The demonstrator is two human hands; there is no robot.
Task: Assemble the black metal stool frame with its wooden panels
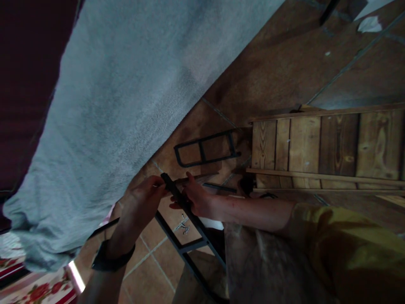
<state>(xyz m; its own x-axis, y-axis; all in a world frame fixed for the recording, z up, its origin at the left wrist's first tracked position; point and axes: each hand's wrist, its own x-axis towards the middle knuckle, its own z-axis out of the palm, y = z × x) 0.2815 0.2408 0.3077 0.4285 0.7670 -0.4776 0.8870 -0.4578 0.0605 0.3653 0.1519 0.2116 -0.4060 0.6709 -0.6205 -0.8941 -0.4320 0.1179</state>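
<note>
A dark metal frame [192, 244] with long bars and a crosspiece slants up from the bottom of the view, partly over my lap. My left hand [141, 200], with a dark watch on the wrist, pinches at the upper end of one bar. Farther along the same bar, my right hand [196, 196] reaches in from the right, fingers bent around it and thumb raised. A thin brown strip [202, 175] shows behind my right thumb; whether I touch it I cannot tell. Several small screws [184, 228] lie on the tiled floor below the hands.
A smaller dark metal frame [202, 150] lies on the floor ahead. To the right stands a slatted wooden piece [305, 145]. A grey-blue cloth [133, 93] drapes over something at the upper left. White paper [370, 24] lies at the upper right, and floral fabric [41, 291] at the lower left.
</note>
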